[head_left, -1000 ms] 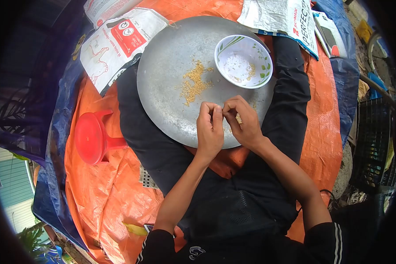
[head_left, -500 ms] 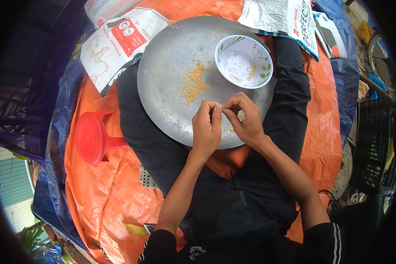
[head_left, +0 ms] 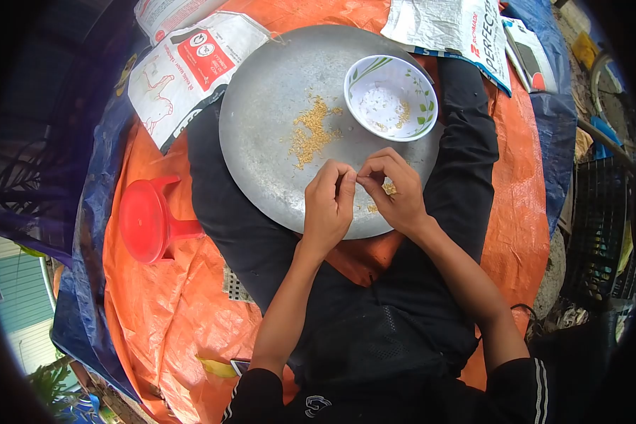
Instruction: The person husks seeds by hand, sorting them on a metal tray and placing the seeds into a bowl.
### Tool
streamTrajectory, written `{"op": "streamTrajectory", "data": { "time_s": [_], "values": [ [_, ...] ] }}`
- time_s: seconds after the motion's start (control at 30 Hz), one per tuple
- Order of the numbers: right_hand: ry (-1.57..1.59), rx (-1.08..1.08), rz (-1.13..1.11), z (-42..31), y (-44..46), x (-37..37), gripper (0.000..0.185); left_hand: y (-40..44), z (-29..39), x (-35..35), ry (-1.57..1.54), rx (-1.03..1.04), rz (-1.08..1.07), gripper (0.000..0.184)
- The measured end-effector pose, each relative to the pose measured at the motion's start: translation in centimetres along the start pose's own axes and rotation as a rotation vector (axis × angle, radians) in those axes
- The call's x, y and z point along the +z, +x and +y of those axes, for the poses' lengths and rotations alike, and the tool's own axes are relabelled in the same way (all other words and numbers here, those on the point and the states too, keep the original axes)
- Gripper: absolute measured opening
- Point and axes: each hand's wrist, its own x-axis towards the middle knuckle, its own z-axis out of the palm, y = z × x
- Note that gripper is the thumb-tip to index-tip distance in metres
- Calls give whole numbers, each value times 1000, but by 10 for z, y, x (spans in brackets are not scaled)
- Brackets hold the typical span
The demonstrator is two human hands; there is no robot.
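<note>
A large round metal tray (head_left: pixel 258 120) lies across my legs. Golden unhusked rice grains (head_left: pixel 312 134) are spread over its middle, and a few more grains (head_left: pixel 389 188) show beside my right hand. My left hand (head_left: pixel 330 201) and my right hand (head_left: pixel 396 191) meet above the tray's near edge, thumbs and forefingers pinched close together. Whatever sits between the fingertips is too small to make out. Just beyond the right hand stands a white bowl with a green leaf pattern (head_left: pixel 360 106); inside are white bits and some golden grains.
A red plastic stool (head_left: pixel 145 220) lies on its side on the orange tarp (head_left: pixel 169 311) at left. Printed feed sacks (head_left: pixel 184 71) cover my left foot area, with another sack (head_left: pixel 449 28) at upper right. A black crate (head_left: pixel 597 226) stands beyond the blue tarp on the right.
My hands stay pinched at nearly the same spot; the left has shifted very slightly left, opening a small gap between the fingertips. Grains and bowl look the same.
</note>
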Motion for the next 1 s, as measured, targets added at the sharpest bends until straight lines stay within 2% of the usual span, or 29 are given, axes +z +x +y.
{"op": "streamTrajectory", "data": {
  "time_s": [0.43, 0.5, 1.0],
  "values": [
    [-53, -58, 45, 0, -9, 7, 17, -10, -2, 18, -122, -108, 109, 15],
    [-34, -47, 28, -1, -6, 8, 18, -9, -4, 16, -179, -157, 103, 18],
    [76, 69, -51, 2, 0, -4, 11, -5, -6, 7, -92, -108, -5, 23]
  ]
}}
